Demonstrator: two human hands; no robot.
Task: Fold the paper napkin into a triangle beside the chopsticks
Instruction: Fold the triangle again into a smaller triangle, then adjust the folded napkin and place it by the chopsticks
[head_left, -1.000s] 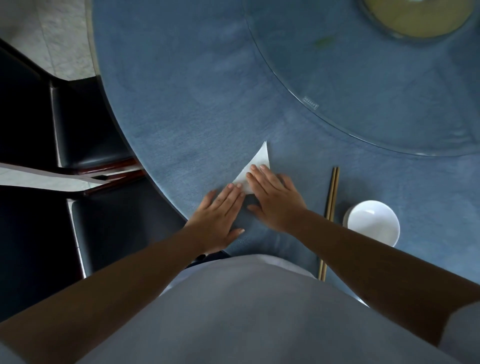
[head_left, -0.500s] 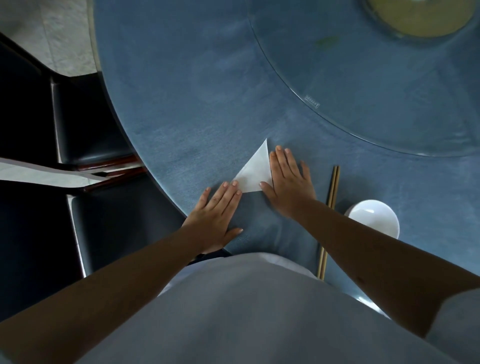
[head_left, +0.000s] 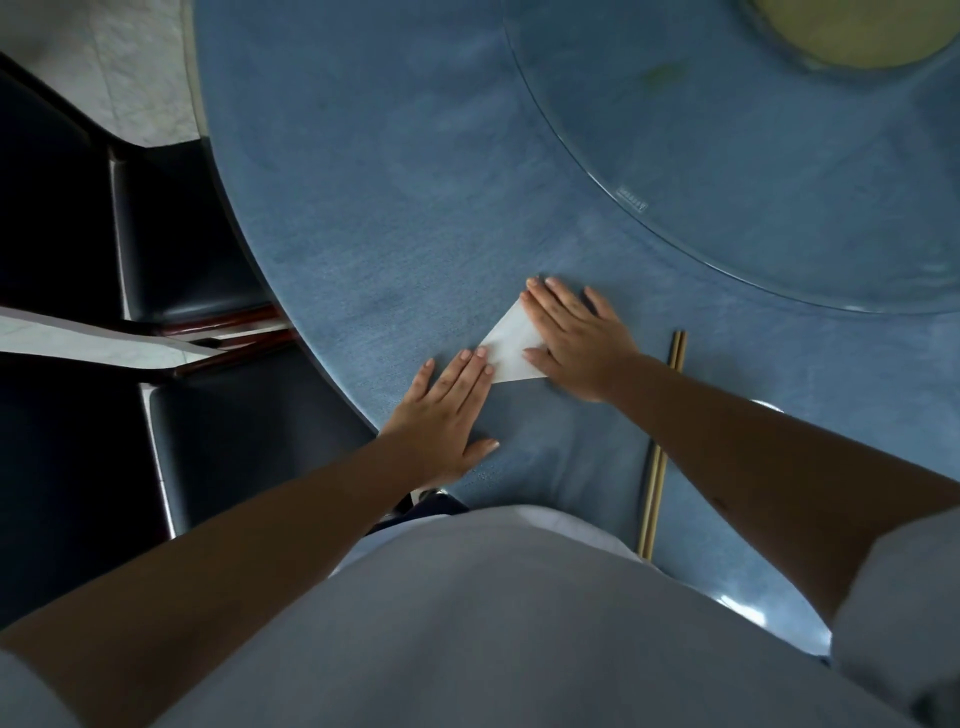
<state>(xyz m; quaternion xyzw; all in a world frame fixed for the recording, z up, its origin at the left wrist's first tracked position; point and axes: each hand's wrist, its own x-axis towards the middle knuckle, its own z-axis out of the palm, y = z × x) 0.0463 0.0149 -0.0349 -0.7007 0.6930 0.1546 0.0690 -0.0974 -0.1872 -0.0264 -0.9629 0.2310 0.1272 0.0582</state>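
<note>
A white paper napkin (head_left: 511, 347), folded into a triangle, lies flat on the blue tablecloth (head_left: 395, 218). My right hand (head_left: 579, 340) lies flat, fingers spread, over the napkin's right edge and far tip, hiding that side. My left hand (head_left: 445, 410) rests flat on the cloth, its fingertips touching the napkin's near-left corner. A pair of wooden chopsticks (head_left: 660, 452) lies to the right of the napkin, running toward me; my right forearm crosses over their middle.
A glass turntable (head_left: 753, 171) covers the table's far right, with a yellowish dish (head_left: 852, 31) at its top. Two dark chairs (head_left: 208, 431) stand at the table's left edge. My forearm hides the white bowl, apart from a sliver of rim.
My right hand slid up along the napkin's right edge to its far tip. The left hand stayed at the near-left corner. My right forearm now covers the white bowl.
</note>
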